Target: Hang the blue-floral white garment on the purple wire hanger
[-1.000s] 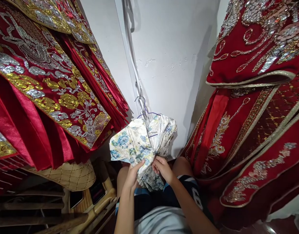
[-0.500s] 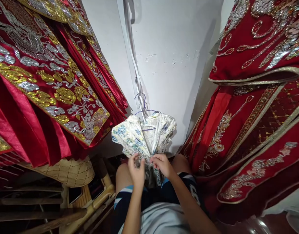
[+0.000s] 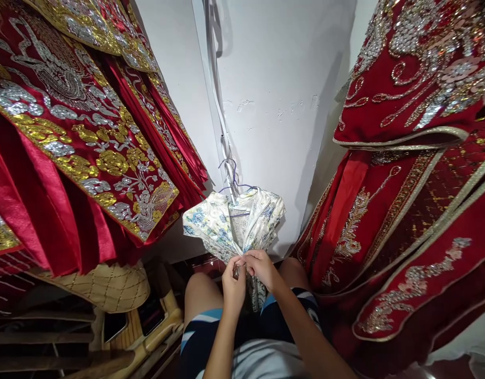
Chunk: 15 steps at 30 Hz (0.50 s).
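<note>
A white floral garment (image 3: 210,221) with blue and yellow flowers hangs on a purple hanger (image 3: 235,176) in front of the wall. Its two front edges meet at the middle, where both my hands are. My left hand (image 3: 234,279) pinches the fabric at this front edge, fingertips pressed together. Right beside it, my right hand (image 3: 261,268) grips the other edge of the garment between thumb and fingers. The fingertips of both hands nearly touch. The lower part of the garment hangs down between my knees.
Red embroidered garments with gold and silver sequins (image 3: 111,163) hang at the left. More red beaded garments (image 3: 416,210) hang at the right. A wooden chair (image 3: 159,337) with two phones on it stands at the lower left. A white strap (image 3: 214,89) runs down the wall.
My left hand has moved right and closed on the garment's front edge beside my right hand. It was apart from the cloth with its fingers spread. The view has shifted slightly.
</note>
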Each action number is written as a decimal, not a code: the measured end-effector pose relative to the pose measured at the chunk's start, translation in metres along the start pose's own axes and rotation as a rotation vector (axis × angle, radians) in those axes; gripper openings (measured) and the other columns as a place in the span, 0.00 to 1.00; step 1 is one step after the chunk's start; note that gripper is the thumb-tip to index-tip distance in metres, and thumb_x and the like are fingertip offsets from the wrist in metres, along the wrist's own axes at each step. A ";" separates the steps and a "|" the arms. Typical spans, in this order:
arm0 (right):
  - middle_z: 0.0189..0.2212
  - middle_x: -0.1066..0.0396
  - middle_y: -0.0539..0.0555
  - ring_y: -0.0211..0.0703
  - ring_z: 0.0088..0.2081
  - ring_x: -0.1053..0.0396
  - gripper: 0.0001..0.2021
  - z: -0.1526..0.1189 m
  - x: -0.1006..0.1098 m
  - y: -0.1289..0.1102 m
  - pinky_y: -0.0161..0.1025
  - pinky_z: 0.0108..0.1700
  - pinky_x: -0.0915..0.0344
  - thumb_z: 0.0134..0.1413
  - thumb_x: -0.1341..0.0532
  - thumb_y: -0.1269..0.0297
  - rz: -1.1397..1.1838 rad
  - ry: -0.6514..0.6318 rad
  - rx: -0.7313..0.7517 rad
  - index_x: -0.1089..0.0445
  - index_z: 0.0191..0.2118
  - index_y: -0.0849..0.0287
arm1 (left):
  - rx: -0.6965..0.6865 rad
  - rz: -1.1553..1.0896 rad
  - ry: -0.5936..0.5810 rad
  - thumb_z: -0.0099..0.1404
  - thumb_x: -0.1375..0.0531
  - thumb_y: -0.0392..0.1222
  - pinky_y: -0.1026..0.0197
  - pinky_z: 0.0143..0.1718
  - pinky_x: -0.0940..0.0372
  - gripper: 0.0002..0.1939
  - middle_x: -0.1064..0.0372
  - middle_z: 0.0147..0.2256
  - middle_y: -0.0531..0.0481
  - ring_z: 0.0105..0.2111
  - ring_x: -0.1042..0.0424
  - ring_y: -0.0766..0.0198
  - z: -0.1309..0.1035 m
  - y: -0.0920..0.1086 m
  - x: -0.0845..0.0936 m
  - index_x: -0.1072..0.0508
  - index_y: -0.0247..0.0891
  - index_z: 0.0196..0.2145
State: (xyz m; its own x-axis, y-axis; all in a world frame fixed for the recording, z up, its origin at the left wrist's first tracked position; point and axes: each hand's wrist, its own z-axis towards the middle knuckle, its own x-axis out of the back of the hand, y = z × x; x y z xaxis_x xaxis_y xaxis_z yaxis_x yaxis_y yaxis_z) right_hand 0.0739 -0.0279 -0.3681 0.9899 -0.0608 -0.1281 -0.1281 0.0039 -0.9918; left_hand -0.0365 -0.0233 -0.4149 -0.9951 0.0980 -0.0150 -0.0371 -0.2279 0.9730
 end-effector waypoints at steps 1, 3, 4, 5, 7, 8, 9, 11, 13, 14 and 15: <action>0.08 0.45 0.44 0.32 0.14 0.51 0.12 0.000 0.001 -0.001 0.33 0.22 0.54 0.47 0.43 0.59 -0.010 -0.004 0.008 0.31 0.20 0.59 | -0.001 -0.004 0.002 0.64 0.39 0.53 0.60 0.42 0.37 0.16 0.28 0.34 0.46 0.38 0.29 0.56 0.001 0.002 -0.001 0.27 0.37 0.41; 0.08 0.45 0.44 0.32 0.15 0.51 0.12 -0.001 0.001 -0.003 0.34 0.22 0.53 0.47 0.43 0.60 -0.025 -0.024 0.004 0.31 0.20 0.59 | -0.017 0.011 0.002 0.64 0.40 0.53 0.60 0.41 0.38 0.15 0.29 0.33 0.47 0.37 0.30 0.57 0.002 0.005 -0.002 0.27 0.37 0.40; 0.09 0.45 0.44 0.32 0.15 0.51 0.11 -0.002 0.001 -0.003 0.34 0.22 0.53 0.47 0.43 0.61 -0.027 -0.039 -0.005 0.31 0.20 0.58 | -0.033 0.029 -0.003 0.65 0.41 0.53 0.61 0.40 0.38 0.15 0.31 0.32 0.48 0.36 0.31 0.57 0.003 0.006 -0.002 0.27 0.38 0.38; 0.09 0.45 0.44 0.32 0.15 0.51 0.11 -0.003 0.001 -0.003 0.34 0.22 0.53 0.48 0.43 0.61 -0.023 -0.050 -0.018 0.30 0.20 0.58 | -0.053 0.054 -0.010 0.66 0.42 0.54 0.61 0.39 0.39 0.15 0.32 0.31 0.48 0.35 0.32 0.58 0.003 0.008 -0.002 0.28 0.38 0.36; 0.09 0.45 0.44 0.33 0.15 0.52 0.11 -0.003 0.002 -0.007 0.34 0.21 0.55 0.48 0.42 0.60 0.010 -0.051 -0.031 0.30 0.21 0.58 | -0.104 0.118 -0.033 0.69 0.46 0.54 0.61 0.38 0.40 0.16 0.34 0.31 0.49 0.33 0.34 0.58 0.002 0.009 -0.001 0.30 0.39 0.33; 0.09 0.46 0.44 0.33 0.15 0.53 0.11 -0.001 0.003 -0.012 0.35 0.21 0.55 0.48 0.41 0.60 0.034 -0.045 -0.024 0.29 0.21 0.58 | -0.133 0.158 -0.042 0.70 0.48 0.53 0.61 0.38 0.40 0.16 0.35 0.31 0.48 0.33 0.35 0.58 0.002 0.010 0.000 0.30 0.40 0.33; 0.10 0.46 0.43 0.32 0.15 0.53 0.11 0.003 0.004 -0.019 0.35 0.20 0.56 0.47 0.40 0.59 0.060 -0.031 -0.010 0.29 0.21 0.58 | -0.161 0.200 -0.048 0.71 0.50 0.52 0.60 0.38 0.41 0.16 0.35 0.32 0.48 0.34 0.35 0.58 0.001 0.010 0.001 0.31 0.40 0.33; 0.11 0.46 0.43 0.31 0.15 0.54 0.11 0.016 0.008 -0.043 0.35 0.20 0.56 0.46 0.39 0.57 0.097 -0.003 0.028 0.29 0.21 0.59 | -0.207 0.271 -0.060 0.72 0.51 0.51 0.60 0.38 0.42 0.16 0.36 0.32 0.47 0.34 0.36 0.57 0.001 0.011 0.002 0.31 0.41 0.33; 0.11 0.45 0.42 0.30 0.15 0.54 0.12 0.033 0.011 -0.074 0.34 0.20 0.56 0.46 0.37 0.56 0.107 0.030 0.058 0.29 0.22 0.60 | -0.237 0.311 -0.069 0.72 0.51 0.49 0.60 0.37 0.42 0.16 0.38 0.31 0.48 0.33 0.37 0.57 0.001 0.010 0.003 0.32 0.41 0.31; 0.12 0.43 0.43 0.30 0.15 0.52 0.12 0.041 0.011 -0.091 0.33 0.20 0.55 0.47 0.36 0.56 0.108 0.025 0.104 0.28 0.23 0.61 | -0.248 0.318 -0.072 0.72 0.51 0.49 0.60 0.38 0.42 0.16 0.39 0.30 0.48 0.33 0.38 0.57 0.002 0.010 0.003 0.33 0.41 0.31; 0.12 0.43 0.43 0.29 0.15 0.53 0.11 0.048 0.011 -0.107 0.33 0.19 0.57 0.46 0.36 0.58 0.124 0.025 0.140 0.29 0.23 0.61 | -0.257 0.320 -0.073 0.72 0.51 0.48 0.60 0.38 0.43 0.15 0.39 0.30 0.48 0.33 0.38 0.57 0.002 0.008 0.003 0.33 0.42 0.30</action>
State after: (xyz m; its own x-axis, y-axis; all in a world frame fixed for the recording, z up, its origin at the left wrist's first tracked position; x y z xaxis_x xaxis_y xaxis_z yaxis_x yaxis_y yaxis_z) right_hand 0.1012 0.0191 -0.2635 0.9650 -0.0764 -0.2511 -0.2376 0.1520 -0.9594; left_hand -0.0397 -0.0228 -0.4063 -0.9514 0.0491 0.3041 0.2421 -0.4912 0.8367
